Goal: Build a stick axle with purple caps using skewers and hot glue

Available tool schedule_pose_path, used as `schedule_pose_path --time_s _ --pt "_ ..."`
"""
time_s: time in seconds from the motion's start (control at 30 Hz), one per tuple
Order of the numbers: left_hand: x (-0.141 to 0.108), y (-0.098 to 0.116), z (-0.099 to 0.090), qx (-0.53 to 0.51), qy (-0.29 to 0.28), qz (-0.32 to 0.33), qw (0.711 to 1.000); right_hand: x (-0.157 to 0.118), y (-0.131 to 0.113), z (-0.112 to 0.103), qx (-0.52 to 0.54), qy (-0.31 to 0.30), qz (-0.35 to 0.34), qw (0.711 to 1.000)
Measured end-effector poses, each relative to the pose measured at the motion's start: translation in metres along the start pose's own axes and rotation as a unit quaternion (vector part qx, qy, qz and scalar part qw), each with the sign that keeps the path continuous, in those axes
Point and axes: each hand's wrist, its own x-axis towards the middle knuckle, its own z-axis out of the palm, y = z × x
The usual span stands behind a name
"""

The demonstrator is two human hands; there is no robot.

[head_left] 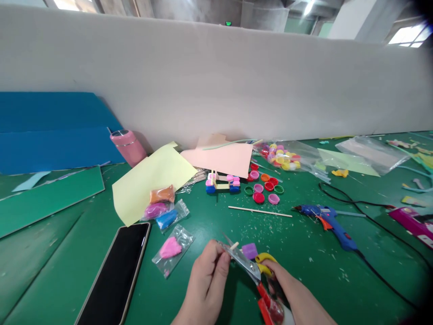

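My left hand (209, 275) is closed, thumb and forefinger pinching a short pale wooden stick (234, 246). The stick lies across the blades of the scissors (244, 264), by the fingertips. My right hand (282, 282) is wrapped round the yellow handles of these scissors, its fingers partly hidden. Below the handles shows a red and white part (267, 304) that I cannot make out. Just beyond the blades lies a purple block (249, 251). A longer thin stick (260, 211) rests farther up the table. Behind it stands a small pink and blue model with pale sticks (221, 184).
At right lies a blue glue gun (329, 221) with its black cord. Several bottle caps (269, 186) are scattered past the long stick. Clay packets (171, 248) and a phone (117, 275) are at left. A pink flask (128, 148) leans by the white partition (216, 85).
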Motion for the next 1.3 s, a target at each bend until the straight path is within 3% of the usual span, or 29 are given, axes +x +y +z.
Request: schedule_pose_path --time_s 0.27,0.53,1.0,1.17,1.3 --pt "0.002 -0.002 -0.005 -0.086 -0.081 -0.063 0.991 0.0 0.014 0.009 -0.024 0.033 -0.017 0.999" --pt "0.001 0.0 -0.001 -0.077 -0.068 -0.073 0.992 -0.001 0.01 0.011 -0.091 0.07 -0.036 0.993" --pt "0.0 -0.006 -0.002 -0.133 -0.087 -0.08 0.984 -0.002 0.006 0.008 -0.068 0.069 -0.052 0.994" --pt "0.0 -0.008 -0.002 -0.211 -0.11 -0.084 0.968 -0.002 0.007 0.006 -0.109 0.079 -0.061 0.989" --pt "0.0 -0.006 -0.002 -0.301 -0.137 -0.114 0.937 -0.003 0.006 0.001 -0.116 0.072 -0.054 0.989"
